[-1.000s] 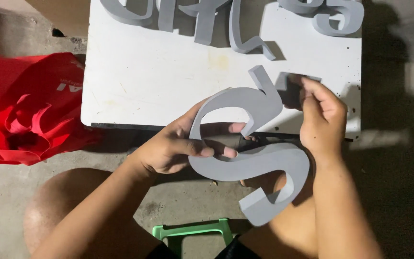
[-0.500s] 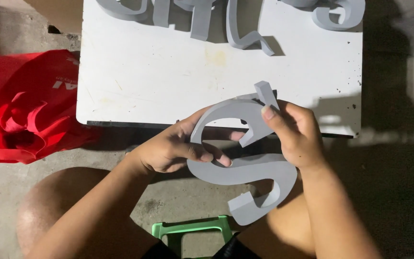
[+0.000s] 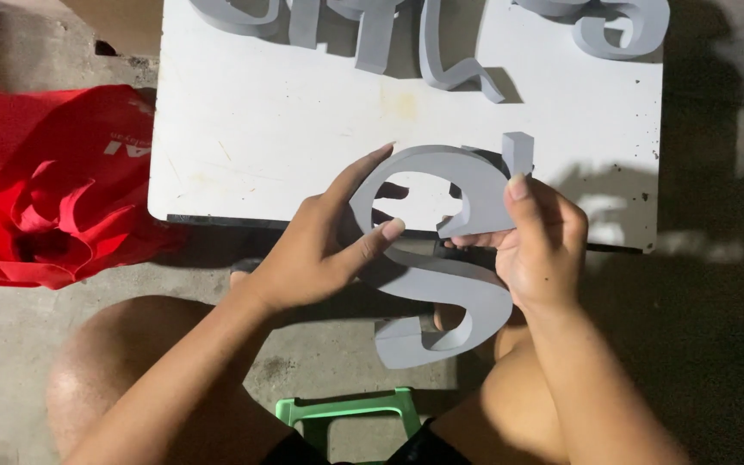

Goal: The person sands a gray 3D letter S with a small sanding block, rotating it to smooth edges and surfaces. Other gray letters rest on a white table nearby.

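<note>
Over on the left, a crumpled red fabric bag point(image 3: 40, 185) lies on the rough concrete floor point(image 3: 10, 344), its edge just beside the low white board table point(image 3: 277, 120) with scuffed, speckled corners. The person sits with a bare knee point(image 3: 118, 362) raised on that side, and a green plastic stool point(image 3: 346, 412) shows between the legs at the bottom. The left hand point(image 3: 312, 250) reaches up from the knee and is closed on the large grey foam S-shaped letter point(image 3: 441, 258), thumb hooked through the upper loop and forefinger stretched along the loop's outer curve. The letter is held up in the air over the table's near edge, its top curl above the white surface and its lower tail hanging down past the edge over the floor. To the right of it, the right hand point(image 3: 540, 245) grips the letter's upper right side, fingers wrapped around the end of the top curl, thumb lying on its face. Along the far edge of the table, from left to right, lie more grey foam letters point(image 3: 441, 52), partly cut off at the top. Dark shadow covers the floor at the far right.
</note>
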